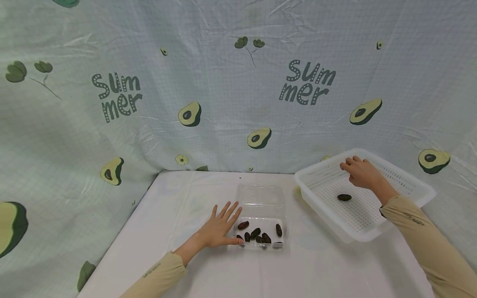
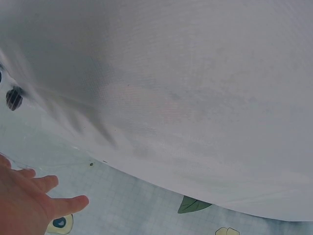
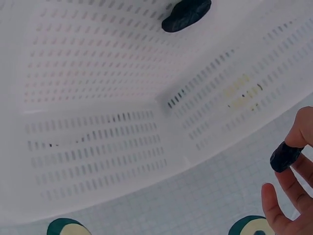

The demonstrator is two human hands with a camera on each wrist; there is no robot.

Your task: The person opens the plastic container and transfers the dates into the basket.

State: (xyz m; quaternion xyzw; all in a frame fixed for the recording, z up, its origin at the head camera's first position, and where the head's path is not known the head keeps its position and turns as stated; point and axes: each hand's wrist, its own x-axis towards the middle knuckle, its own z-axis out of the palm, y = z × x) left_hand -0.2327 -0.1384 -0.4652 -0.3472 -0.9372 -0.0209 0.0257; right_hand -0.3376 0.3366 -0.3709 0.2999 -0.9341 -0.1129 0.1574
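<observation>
My right hand (image 1: pixel 362 173) is over the white perforated basket (image 1: pixel 316 207). Between thumb and fingers it pinches a dark date (image 3: pixel 285 157), plain in the right wrist view but not made out in the head view. Another date (image 1: pixel 344 197) lies on the basket floor. With fingers spread, my left hand (image 1: pixel 220 228) rests at the left edge of a clear plastic clamshell box (image 1: pixel 261 210), its thumb at the near left corner. Several dates (image 1: pixel 255 233) lie inside that box, mostly toward its near side. The left wrist view shows the same hand (image 2: pixel 29 200) with fingers extended.
A white cloth covers the table (image 1: pixel 283 277). Behind and to the left hangs a pale curtain (image 1: pixel 223 82) printed with avocados and lettering. The basket stands at the table's back right, close to the curtain; the clamshell's lid (image 1: pixel 260 194) is folded back behind it.
</observation>
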